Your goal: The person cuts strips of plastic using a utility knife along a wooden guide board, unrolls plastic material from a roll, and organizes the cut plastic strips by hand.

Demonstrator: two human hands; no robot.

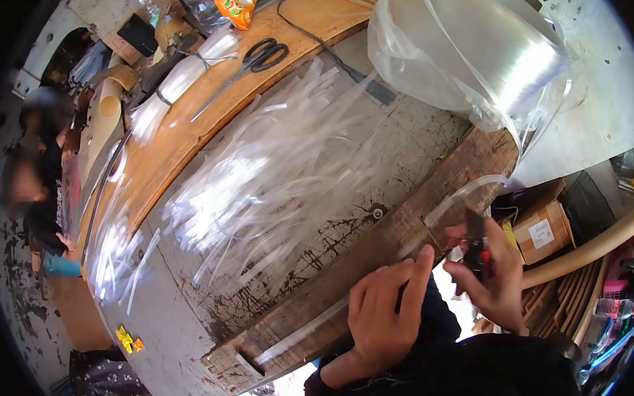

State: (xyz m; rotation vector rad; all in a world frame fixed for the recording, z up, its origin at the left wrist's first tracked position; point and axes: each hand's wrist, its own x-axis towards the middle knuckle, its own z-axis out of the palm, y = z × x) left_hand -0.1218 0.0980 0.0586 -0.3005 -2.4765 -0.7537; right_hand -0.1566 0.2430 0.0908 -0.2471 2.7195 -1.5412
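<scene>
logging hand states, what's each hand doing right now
Left hand: open, over the clear strip.
Right hand: holding a blurred dark-and-red tool.

I look out through one camera on the person's head. It points forward and down, over the dark shirt at the bottom. The left hand and right hand are close to me, low and right of the middle. I see the table from above, and it looks tipped, so the plank slants up to the right. My view is very wide and round, with black corners. Other people look small at the far left.
</scene>
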